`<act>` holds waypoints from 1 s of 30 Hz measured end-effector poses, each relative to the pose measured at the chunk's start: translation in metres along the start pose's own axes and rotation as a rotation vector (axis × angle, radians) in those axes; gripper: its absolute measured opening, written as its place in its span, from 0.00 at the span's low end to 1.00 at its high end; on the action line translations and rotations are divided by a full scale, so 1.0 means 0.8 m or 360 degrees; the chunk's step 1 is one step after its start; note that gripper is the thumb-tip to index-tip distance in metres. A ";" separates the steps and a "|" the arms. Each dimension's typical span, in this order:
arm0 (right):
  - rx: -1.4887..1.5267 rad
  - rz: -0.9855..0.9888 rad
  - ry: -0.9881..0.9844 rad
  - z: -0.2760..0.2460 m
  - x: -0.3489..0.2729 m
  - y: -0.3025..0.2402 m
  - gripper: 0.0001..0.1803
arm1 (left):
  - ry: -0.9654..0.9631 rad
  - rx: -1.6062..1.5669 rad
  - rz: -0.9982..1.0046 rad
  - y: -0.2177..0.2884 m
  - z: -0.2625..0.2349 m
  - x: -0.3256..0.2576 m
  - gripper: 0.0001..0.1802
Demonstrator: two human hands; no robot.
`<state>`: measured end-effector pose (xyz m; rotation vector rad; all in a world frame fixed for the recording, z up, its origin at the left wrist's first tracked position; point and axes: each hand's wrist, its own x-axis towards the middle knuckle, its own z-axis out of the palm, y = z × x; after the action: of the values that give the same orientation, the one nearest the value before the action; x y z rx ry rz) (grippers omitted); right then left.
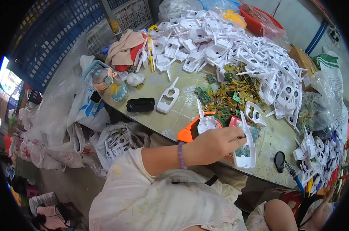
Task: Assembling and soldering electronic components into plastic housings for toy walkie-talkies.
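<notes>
My left hand point(222, 145), with a purple bead bracelet point(181, 154) at its wrist, reaches over the table's front edge. Its fingers are closed at the side of a white plastic shell point(250, 153) that has a long pointed tip, and the shell stands out over the edge. Just beyond the hand, another white shell point(208, 124) rests on an orange piece point(188, 130). A white frame-like shell point(255, 113) with a round hole lies to the right of them. Of my right hand nothing shows.
A big heap of white shells point(205, 36) covers the back. Green circuit boards with yellow wires point(230, 92) lie before it. Toward the left are a black tray point(140, 104), a lone shell point(168, 98) and a bottle point(116, 92). A blue-handled tool point(295, 179) sits front right.
</notes>
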<state>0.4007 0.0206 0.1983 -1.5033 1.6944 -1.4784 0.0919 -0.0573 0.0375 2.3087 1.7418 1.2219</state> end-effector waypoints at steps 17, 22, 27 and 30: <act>-0.0787 -0.0197 0.0367 -0.029 -0.026 0.024 0.22 | 0.0101 0.0464 -0.0384 -0.144 -0.068 0.036 0.14; -0.0570 -0.0123 0.0116 -0.041 -0.029 0.033 0.26 | -0.0398 0.0373 -0.0488 -0.225 -0.035 0.013 0.14; -0.1755 0.1469 0.1686 -0.071 -0.024 0.156 0.20 | -0.0558 0.0372 -0.0680 -0.229 -0.036 0.006 0.19; -0.1889 0.1547 0.1873 -0.068 -0.033 0.224 0.15 | -0.0575 0.0396 -0.0626 -0.238 -0.031 0.015 0.18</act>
<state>0.2853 0.0386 0.0491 0.3822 3.5389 -0.6565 -0.0763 0.0148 -0.0209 1.9850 2.1497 0.5173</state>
